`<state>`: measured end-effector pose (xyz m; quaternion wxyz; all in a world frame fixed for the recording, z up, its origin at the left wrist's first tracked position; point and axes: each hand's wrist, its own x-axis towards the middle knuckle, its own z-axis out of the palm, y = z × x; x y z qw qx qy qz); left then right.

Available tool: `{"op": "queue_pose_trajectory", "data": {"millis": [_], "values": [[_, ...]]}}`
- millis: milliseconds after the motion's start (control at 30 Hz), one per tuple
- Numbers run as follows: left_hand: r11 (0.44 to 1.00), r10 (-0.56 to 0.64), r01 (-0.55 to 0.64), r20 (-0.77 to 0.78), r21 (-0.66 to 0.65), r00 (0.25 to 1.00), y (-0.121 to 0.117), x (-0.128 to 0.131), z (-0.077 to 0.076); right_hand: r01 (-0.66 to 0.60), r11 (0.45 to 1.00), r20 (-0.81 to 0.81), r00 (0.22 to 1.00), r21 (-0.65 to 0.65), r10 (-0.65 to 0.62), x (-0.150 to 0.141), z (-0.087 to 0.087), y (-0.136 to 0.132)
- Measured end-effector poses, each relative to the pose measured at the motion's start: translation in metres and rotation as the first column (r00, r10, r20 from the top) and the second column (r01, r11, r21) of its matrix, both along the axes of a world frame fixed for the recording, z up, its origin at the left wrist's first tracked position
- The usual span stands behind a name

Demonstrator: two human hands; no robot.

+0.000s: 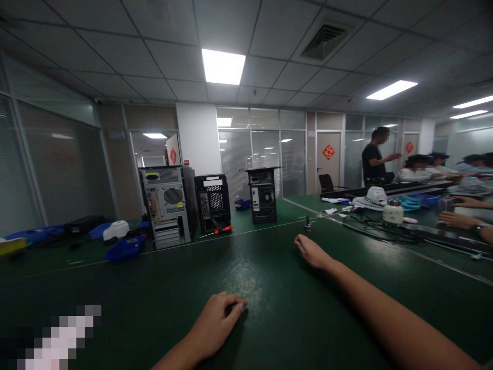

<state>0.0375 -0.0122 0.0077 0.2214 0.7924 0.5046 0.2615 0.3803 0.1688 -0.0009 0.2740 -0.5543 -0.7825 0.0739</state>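
My left hand [217, 324] rests on the green tabletop [262, 288], fingers curled and thumb tip against the fingertips. Nothing shows in that pinch. Farther forward and to the right, my right hand [313, 253] is low over the table with its fingers closed. Its palm side is hidden, so I cannot tell whether something is in it. Just beyond its fingertips stands a small dark metal piece [307, 223], apart from the hand and too small to name.
Computer cases stand ahead: a large one [169, 205], a black one [212, 203] and another [262, 198]. A red-handled screwdriver [223, 229] lies before them. Blue trays [125, 247] are left. Cables, a cream jar [393, 211] and another person's hands [458, 220] are right.
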Motion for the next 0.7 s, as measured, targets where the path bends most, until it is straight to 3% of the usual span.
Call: {"op": "queue_pose_trajectory", "data": {"millis": [167,400,700], "values": [[1.000,0.009,-0.009,-0.005,0.003,1.000,0.001,-0.001,-0.002,0.244,0.969,-0.072,0.967,-0.038,-0.246,0.067,-0.014,0.029],[0.999,0.041,-0.041,-0.039,-0.002,0.998,0.000,0.001,0.001,0.340,0.941,-0.197,0.922,0.000,-0.333,0.088,-0.028,0.047],[1.000,0.005,-0.005,-0.018,0.012,1.000,0.005,-0.001,-0.005,0.427,0.891,-0.340,0.869,0.154,-0.358,0.129,0.003,0.044]]}}
